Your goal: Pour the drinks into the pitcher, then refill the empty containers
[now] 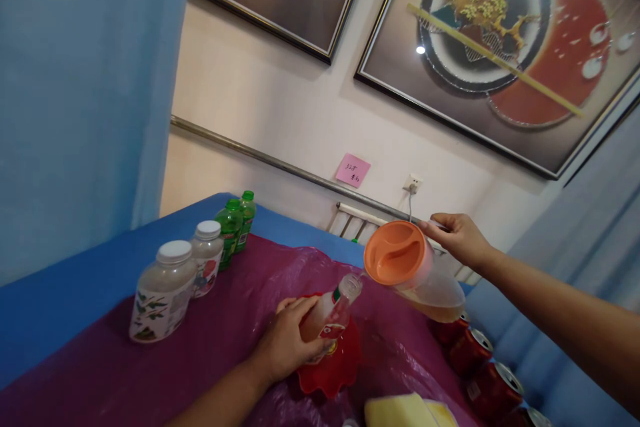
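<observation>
My left hand [285, 340] is wrapped round a clear bottle [334, 316] with a red and white label. The bottle is open at the top and tilts to the right over a red scalloped dish [333, 370]. My right hand [457, 237] grips the handle of a translucent pitcher [435, 290] with an orange lid [393, 254]. The pitcher is tipped left, its lid edge close to the bottle's mouth, and some pale yellowish liquid shows inside it. Whether liquid is flowing between them I cannot tell for sure.
Two white-capped jars [163, 294] and two green bottles [230, 230] stand at the left. Several red cans [493, 387] line the right edge. A folded yellow cloth [410, 412] lies at the front on purple plastic sheeting [215, 354]. Blue curtains [85, 80] hang either side.
</observation>
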### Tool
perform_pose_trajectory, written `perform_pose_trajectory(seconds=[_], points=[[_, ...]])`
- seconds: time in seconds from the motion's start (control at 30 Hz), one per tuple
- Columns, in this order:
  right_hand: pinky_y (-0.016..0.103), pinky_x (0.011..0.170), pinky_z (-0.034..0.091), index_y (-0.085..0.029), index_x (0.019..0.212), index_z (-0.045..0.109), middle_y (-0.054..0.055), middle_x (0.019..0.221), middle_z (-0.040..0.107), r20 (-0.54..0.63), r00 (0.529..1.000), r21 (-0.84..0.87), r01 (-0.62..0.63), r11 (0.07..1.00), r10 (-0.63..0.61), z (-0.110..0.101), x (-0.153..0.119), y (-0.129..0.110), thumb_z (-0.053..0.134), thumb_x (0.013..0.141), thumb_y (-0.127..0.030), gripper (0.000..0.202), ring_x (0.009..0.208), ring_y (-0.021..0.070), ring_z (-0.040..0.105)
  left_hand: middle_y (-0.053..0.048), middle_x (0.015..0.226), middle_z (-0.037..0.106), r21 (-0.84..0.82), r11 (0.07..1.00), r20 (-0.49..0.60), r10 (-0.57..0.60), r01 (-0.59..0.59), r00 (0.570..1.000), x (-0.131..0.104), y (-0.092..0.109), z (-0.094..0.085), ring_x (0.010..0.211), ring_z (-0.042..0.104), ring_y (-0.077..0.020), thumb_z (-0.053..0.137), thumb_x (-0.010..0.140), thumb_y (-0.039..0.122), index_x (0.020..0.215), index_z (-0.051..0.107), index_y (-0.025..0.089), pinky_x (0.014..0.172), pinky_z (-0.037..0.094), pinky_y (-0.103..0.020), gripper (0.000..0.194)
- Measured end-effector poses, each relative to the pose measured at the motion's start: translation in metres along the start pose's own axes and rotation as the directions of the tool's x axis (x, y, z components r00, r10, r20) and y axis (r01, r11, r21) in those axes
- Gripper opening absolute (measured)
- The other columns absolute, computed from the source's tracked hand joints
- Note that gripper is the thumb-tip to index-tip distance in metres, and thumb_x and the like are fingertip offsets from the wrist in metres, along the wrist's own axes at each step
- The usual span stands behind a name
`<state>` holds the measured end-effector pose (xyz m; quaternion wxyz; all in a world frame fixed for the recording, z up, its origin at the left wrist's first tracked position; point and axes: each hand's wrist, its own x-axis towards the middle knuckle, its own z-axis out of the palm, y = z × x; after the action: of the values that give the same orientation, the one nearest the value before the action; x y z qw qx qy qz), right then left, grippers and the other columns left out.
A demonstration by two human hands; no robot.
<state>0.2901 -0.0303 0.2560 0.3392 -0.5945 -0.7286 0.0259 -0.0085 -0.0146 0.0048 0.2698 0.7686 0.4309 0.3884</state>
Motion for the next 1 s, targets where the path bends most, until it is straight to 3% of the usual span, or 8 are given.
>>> perform_pose_trajectory(seconds=[0.73,1.0], points=[[0.026,0.048,0.018,-0.026,0.054,0.03,-0.007,0.055,0.023,0.016,1.0,-0.002,0.017,1.0,-0.017,0.0025,0.0005,-0.0047,0.062,0.076,-0.074,0.062,0.052,0.0091,0.022,-0.015,0.127,0.071,0.038,0.999,-0.015,-0.007,0.007,1.0,-0.0006,-0.0037,0.0013,0.12,0.061,-0.0368,0.088,0.065,0.051,0.131,0.066,0.015,0.113,0.037,-0.055,0.079],[0.026,0.047,0.017,-0.026,0.054,0.029,-0.007,0.055,0.022,0.014,1.0,-0.003,0.014,1.0,-0.014,0.0028,0.0006,-0.0022,0.063,0.075,-0.074,0.063,0.052,0.0089,0.022,-0.013,0.127,0.072,0.048,0.999,-0.008,0.006,-0.006,1.0,-0.0005,-0.0007,-0.0002,0.122,0.061,-0.0378,0.087,0.065,0.051,0.129,0.067,0.018,0.114,0.035,-0.057,0.075]])
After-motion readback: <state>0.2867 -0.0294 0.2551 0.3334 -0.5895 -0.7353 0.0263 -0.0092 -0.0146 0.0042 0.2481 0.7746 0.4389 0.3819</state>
